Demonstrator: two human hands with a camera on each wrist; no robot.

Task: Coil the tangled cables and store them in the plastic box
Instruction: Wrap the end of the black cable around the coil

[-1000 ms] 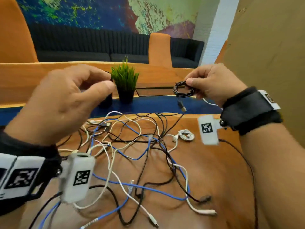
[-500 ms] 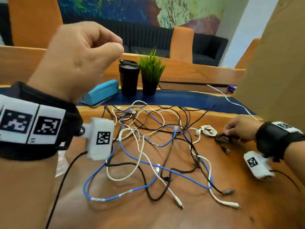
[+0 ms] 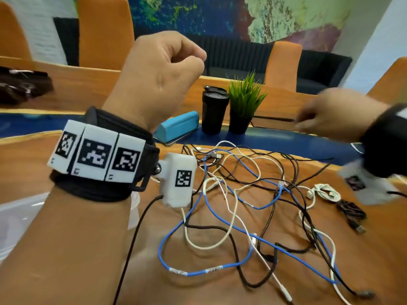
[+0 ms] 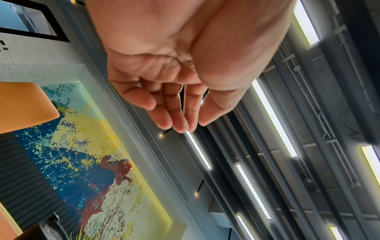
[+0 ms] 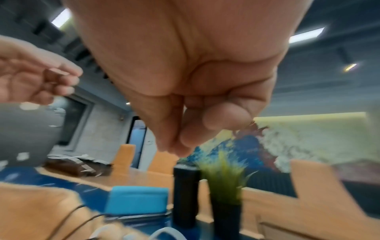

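Observation:
A tangle of blue, white and black cables spreads over the wooden table. At its right edge lie a coiled black cable and a small white coil. My left hand is raised above the table's left side; the left wrist view shows the left hand with loosely bent fingers holding nothing. My right hand is blurred and hangs above the black coil, apart from it. In its wrist view the right hand has its thumb against curled fingers, with nothing between them. A clear plastic box shows at the left, partly behind my forearm.
Behind the cables stand a black tumbler, a small potted plant and a blue case on a blue strip. A dark bag lies at the far left. Orange chairs line the far side.
My right hand carried the black coil down to the table's right side, let go and has lifted off it. My left hand rose and stayed up, holding nothing.

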